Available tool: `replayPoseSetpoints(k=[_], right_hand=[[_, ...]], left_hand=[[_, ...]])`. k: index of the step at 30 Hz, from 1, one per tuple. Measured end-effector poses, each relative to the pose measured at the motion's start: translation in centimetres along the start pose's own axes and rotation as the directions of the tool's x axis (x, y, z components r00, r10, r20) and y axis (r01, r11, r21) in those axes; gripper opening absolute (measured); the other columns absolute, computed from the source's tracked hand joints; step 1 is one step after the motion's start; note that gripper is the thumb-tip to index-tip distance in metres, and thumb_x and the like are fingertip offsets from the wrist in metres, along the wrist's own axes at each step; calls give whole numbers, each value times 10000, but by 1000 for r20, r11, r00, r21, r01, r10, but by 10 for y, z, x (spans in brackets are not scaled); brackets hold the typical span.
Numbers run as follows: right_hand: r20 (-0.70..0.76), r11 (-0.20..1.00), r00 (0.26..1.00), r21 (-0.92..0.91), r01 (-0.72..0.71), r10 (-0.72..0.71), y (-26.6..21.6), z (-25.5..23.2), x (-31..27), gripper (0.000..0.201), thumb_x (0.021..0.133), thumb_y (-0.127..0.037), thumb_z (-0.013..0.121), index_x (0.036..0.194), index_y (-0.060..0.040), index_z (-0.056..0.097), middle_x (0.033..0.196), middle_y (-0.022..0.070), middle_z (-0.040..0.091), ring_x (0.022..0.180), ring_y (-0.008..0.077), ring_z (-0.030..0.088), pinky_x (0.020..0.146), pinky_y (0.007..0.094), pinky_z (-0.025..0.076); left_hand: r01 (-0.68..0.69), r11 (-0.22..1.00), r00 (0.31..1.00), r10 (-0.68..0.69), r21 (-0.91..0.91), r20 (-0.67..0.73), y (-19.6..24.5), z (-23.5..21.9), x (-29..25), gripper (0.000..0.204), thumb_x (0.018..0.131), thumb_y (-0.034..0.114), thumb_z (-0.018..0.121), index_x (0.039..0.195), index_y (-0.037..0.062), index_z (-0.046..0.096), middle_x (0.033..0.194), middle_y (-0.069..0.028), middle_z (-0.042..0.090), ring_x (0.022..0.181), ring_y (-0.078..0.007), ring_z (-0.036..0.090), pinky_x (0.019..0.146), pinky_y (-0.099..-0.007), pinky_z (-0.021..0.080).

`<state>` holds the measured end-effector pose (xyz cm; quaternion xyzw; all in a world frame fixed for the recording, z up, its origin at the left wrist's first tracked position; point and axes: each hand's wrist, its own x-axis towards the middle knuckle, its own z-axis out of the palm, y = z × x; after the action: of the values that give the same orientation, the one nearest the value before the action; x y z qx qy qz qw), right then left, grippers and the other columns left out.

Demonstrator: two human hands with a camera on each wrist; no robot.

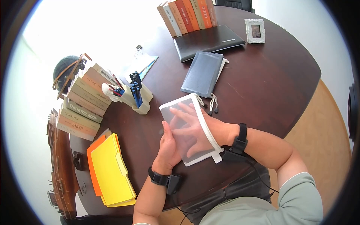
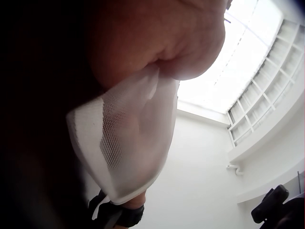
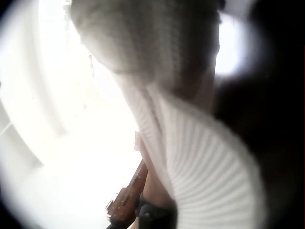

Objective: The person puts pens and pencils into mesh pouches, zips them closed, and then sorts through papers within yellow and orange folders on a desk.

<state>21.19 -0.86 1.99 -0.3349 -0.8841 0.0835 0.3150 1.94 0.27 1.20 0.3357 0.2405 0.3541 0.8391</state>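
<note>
A translucent mesh zipper pouch (image 1: 176,112) with white edging is held up over the near part of the table in the head view. My right hand (image 1: 193,129) is inside it, fingers spread and showing through the mesh. The pouch's white zipper edge (image 1: 208,127) crosses near that wrist, and a white tab hangs at its end. Against the pouch's left side lies my left hand (image 1: 168,148), thumb straight up and the other fingers partly hidden by the mesh. In the left wrist view, the pouch (image 2: 138,129) runs up against the left palm (image 2: 162,38).
Beyond the pouch lie dark pouches (image 1: 204,73) with corded pulls, beside a closed laptop (image 1: 210,41). Pen holders (image 1: 140,99) and a row of books (image 1: 80,107) stand left. Yellow folders (image 1: 112,172) rest on the near left, by a model ship (image 1: 62,168).
</note>
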Motion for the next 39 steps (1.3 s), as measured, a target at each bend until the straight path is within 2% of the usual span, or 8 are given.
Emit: replayPoseSetpoints(k=[6,12,18,23,26,30,33,39], right_hand=[[5,998,1000,54,17,-17,0,-5,0,662,639,-331,920,1252,-164,730,1631,206,332,1510,471,257,1222,640,231],[-13,998,999,54,40,-39,-1,-3,0,505,624,-315,950,1083,-163,801,1664,159,296,1521,469,254,1185,646,281],[-122,998,991,9,61,-60,3,8,1,364,714,-296,899,1036,-156,804,1626,138,379,1467,448,368,1193,605,309],[-221,998,973,3,68,-66,10,7,3,327,769,-222,858,1081,-160,783,1500,120,545,1391,381,495,1172,534,382],[-302,996,951,47,78,-60,8,3,4,389,790,-192,847,1166,-162,752,1438,113,607,1352,360,546,1152,504,422],[-329,996,944,90,22,9,9,1,4,461,826,-174,835,1267,-127,710,1410,122,634,1332,354,573,1139,476,444],[-387,989,921,146,9,49,3,-2,7,476,821,-26,743,1290,-87,693,1375,134,645,1291,378,588,1070,457,497],[-461,962,874,271,-23,151,0,-3,8,386,905,-54,718,1290,-33,694,1231,162,718,1168,346,676,977,400,555]], left_hand=[[5,1000,1000,-5,-16,-2,0,-2,-2,725,1074,652,218,1643,202,215,1615,-177,376,1460,-357,434,1192,-535,401],[-34,999,999,34,2,-25,1,4,-4,680,1079,640,214,1642,261,197,1602,-184,394,1445,-373,449,1166,-537,436],[-42,999,999,42,14,-24,1,1,-3,681,1077,642,205,1632,248,226,1596,-183,403,1425,-365,476,1150,-527,457],[-75,996,996,73,-42,-47,-4,-10,0,737,1066,656,199,1608,164,283,1576,-168,434,1407,-337,499,1141,-521,468],[-81,986,996,74,-146,-56,-7,-19,2,648,1068,633,207,1647,340,194,1616,-183,373,1408,-366,492,1126,-531,476],[-74,983,997,68,-166,-37,-8,-20,3,651,1068,632,188,1647,336,180,1607,-165,392,1405,-378,488,1141,-546,458],[-74,980,997,77,-184,8,-4,-12,2,652,1065,632,167,1647,338,164,1607,-161,392,1420,-397,467,1155,-562,442],[-117,976,993,118,-185,-5,-2,-11,0,677,1042,658,156,1649,362,102,1624,-191,356,1458,-414,418,1198,-577,390]])
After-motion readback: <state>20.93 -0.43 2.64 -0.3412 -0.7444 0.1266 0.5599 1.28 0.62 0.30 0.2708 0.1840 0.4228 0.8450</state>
